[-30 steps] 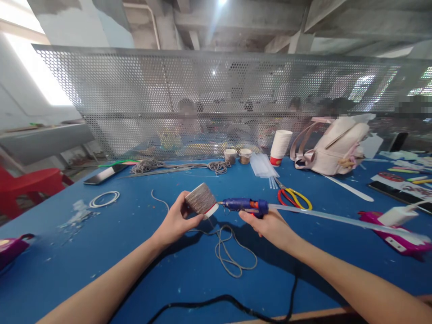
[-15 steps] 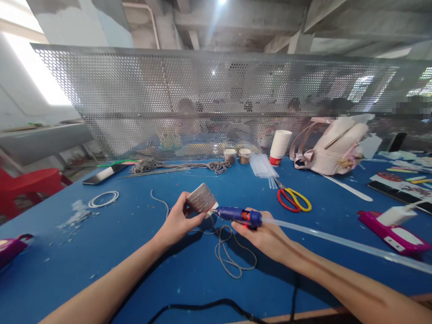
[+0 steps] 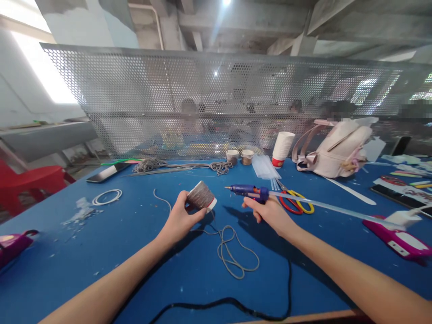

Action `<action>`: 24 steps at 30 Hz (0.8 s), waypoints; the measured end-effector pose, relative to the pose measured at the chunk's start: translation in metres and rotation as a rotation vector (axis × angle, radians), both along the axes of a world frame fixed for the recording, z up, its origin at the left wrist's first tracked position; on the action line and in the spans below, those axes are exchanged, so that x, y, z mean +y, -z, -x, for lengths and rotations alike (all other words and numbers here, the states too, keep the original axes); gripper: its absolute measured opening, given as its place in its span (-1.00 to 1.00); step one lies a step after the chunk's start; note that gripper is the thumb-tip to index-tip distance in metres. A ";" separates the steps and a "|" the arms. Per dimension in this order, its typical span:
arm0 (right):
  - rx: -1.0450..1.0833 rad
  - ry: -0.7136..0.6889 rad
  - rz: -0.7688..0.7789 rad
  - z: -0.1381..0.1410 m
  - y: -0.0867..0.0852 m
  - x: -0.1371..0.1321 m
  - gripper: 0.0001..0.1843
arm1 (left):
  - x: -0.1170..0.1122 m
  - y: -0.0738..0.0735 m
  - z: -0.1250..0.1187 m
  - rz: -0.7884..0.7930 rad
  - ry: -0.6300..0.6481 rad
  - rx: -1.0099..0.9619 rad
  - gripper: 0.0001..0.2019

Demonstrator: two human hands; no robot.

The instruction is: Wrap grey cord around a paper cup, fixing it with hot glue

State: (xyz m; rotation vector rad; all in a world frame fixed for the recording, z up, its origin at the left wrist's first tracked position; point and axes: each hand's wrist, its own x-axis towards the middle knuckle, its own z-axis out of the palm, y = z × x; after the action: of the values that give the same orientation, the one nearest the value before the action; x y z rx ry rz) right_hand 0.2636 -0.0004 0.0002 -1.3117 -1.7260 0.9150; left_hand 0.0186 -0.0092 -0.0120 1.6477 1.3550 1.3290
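My left hand (image 3: 178, 218) grips a paper cup wrapped in grey cord (image 3: 201, 196), tilted on its side above the blue table (image 3: 101, 252). A loose length of grey cord (image 3: 232, 252) trails from the cup and lies in loops on the table. My right hand (image 3: 270, 213) holds a blue hot glue gun (image 3: 248, 191) with a long clear glue stick (image 3: 337, 209) sticking out behind it. The gun's nozzle points left and stands a short gap away from the cup. The gun's black cable (image 3: 236, 306) runs toward the near edge.
Red and yellow scissors (image 3: 297, 202), clear glue sticks (image 3: 265, 166), stacked paper cups (image 3: 281, 148), two small wrapped cups (image 3: 239, 156), a pale bag (image 3: 337, 148), a phone (image 3: 108, 172), a white cord ring (image 3: 108, 196) and pink devices (image 3: 398, 238) lie around. A perforated metal screen (image 3: 216, 99) stands behind, with people beyond it.
The glue gun touched the cup's rim half a second ago; now my right hand has lifted it up and to the right, away from the cup. My left hand stays on the cup.
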 end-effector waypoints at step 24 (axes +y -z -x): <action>-0.254 0.061 -0.311 0.007 -0.012 -0.022 -0.84 | -0.012 -0.001 -0.007 -0.163 0.030 0.066 -0.68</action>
State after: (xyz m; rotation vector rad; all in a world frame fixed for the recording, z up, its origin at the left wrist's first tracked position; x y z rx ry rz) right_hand 0.2563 -0.0221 0.0126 -1.3029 -1.9185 0.4352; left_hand 0.0254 -0.0213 -0.0110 1.8280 1.2829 1.4097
